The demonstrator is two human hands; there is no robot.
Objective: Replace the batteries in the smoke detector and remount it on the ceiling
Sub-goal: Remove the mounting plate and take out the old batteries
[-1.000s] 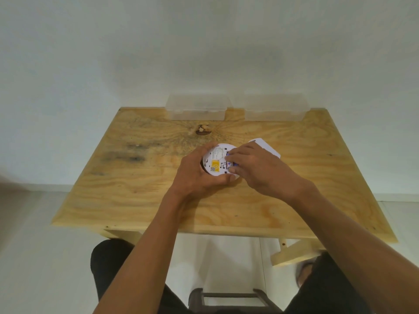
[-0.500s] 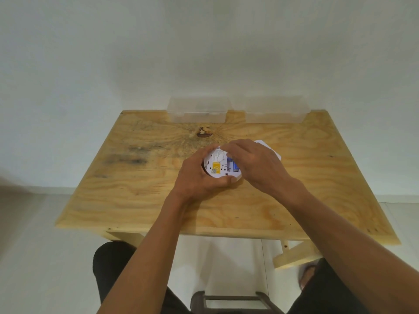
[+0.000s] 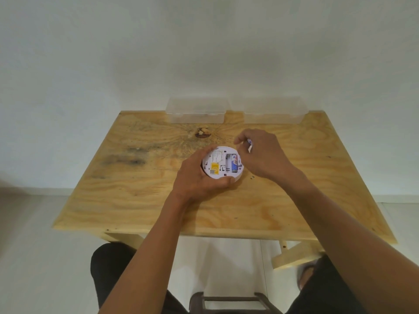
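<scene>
The round white smoke detector (image 3: 217,168) lies back side up on the wooden table (image 3: 136,200), tilted a little toward me. My left hand (image 3: 197,177) grips its left and near rim. Its battery bay is uncovered: one blue battery (image 3: 234,165) sits in the right slot, and the slot beside it looks empty. My right hand (image 3: 260,155) hovers just right of the detector, its fingers pinched on a small blue and white battery (image 3: 249,145) lifted above the rim.
Two clear plastic boxes (image 3: 196,112) (image 3: 275,112) stand against the wall at the table's far edge. A dark knot (image 3: 203,133) marks the wood behind the detector. A stool frame (image 3: 229,301) shows between my knees.
My right hand has lifted off the detector's back and drawn up and to the right with a battery. The bay now shows one blue battery and an empty slot.
</scene>
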